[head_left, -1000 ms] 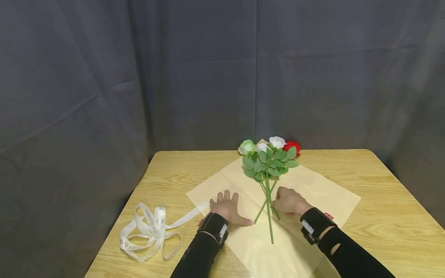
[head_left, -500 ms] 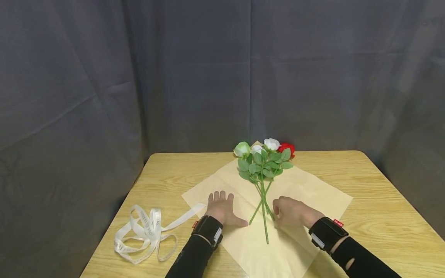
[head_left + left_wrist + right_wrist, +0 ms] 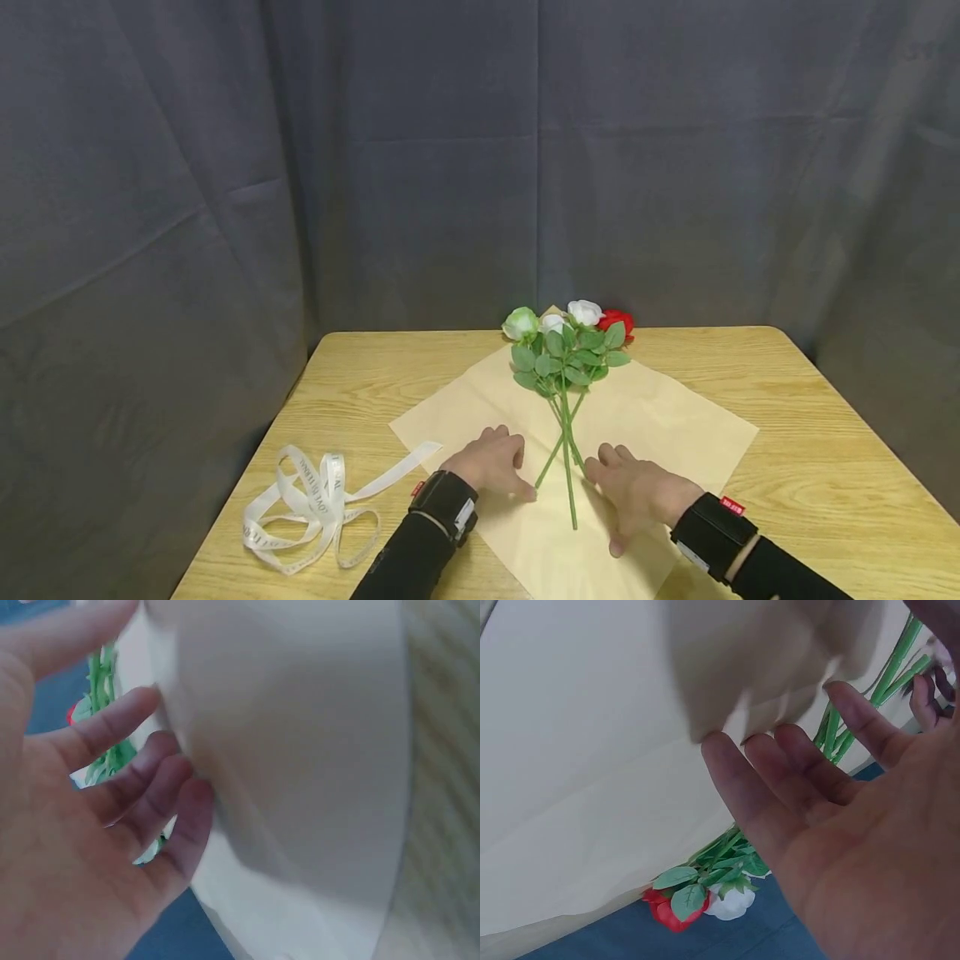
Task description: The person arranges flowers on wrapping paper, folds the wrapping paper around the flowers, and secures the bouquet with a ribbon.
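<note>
Several artificial roses with green leaves [image 3: 570, 354] lie on a sheet of cream wrapping paper [image 3: 675, 417], their stems [image 3: 567, 467] crossing toward the near side. A red rose [image 3: 617, 323], white roses [image 3: 585, 312] and a pale green rose [image 3: 521, 323] show at the far end. My left hand [image 3: 491, 462] is left of the stem ends, fingers loosely bent, thumb tip close beside one stem. In the left wrist view its fingertips [image 3: 196, 796] meet the paper. Right of the stems, my right hand [image 3: 633, 492] has its fingers spread, fingertips [image 3: 716, 746] at the paper, holding nothing.
A loose heap of white printed ribbon [image 3: 318, 508] lies on the wooden table [image 3: 360, 392] to the left, one end reaching toward my left wrist. Dark grey curtains [image 3: 420, 208] surround the table at the back and sides.
My left hand's fingers have gone from spread flat to loosely bent. My right hand has moved away from the stems toward me, its curled fingers opening out. The roses stay in place.
</note>
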A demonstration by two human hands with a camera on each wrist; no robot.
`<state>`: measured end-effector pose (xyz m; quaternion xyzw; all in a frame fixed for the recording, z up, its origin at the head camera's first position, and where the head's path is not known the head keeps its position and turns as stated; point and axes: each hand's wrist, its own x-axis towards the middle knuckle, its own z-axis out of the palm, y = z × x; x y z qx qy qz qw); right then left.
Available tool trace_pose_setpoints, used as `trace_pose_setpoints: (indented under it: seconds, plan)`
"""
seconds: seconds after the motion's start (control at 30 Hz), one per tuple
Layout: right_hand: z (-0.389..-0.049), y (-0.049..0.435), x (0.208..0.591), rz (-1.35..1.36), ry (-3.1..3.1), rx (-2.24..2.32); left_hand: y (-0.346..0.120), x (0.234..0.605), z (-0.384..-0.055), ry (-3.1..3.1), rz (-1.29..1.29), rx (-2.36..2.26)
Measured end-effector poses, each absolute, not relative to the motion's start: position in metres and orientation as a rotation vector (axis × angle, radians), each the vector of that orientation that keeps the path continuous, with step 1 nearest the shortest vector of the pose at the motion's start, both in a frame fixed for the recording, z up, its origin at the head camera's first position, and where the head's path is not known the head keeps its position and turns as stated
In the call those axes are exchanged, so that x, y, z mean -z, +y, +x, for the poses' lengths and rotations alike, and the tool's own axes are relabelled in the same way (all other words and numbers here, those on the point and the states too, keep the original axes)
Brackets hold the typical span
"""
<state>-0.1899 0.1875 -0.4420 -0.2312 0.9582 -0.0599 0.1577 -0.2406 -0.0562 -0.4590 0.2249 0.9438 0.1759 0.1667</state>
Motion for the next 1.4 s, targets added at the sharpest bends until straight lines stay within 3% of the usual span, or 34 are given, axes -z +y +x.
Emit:
trace_pose_setpoints:
  seconds: [0.4,0.8,1.4]
  plan:
    - [-0.198,0.193,0.435,-0.666,2.724,0.246,-0.038,0.440,-0.213,2.704,0.701,0.085]
    - [-0.205,0.203,0.428,-0.658,2.614,0.496,-0.046,0.432,-0.217,2.670,0.633,-0.307]
    - [-0.218,0.206,0.424,-0.819,2.492,0.621,-0.034,0.435,-0.193,2.664,0.719,0.117]
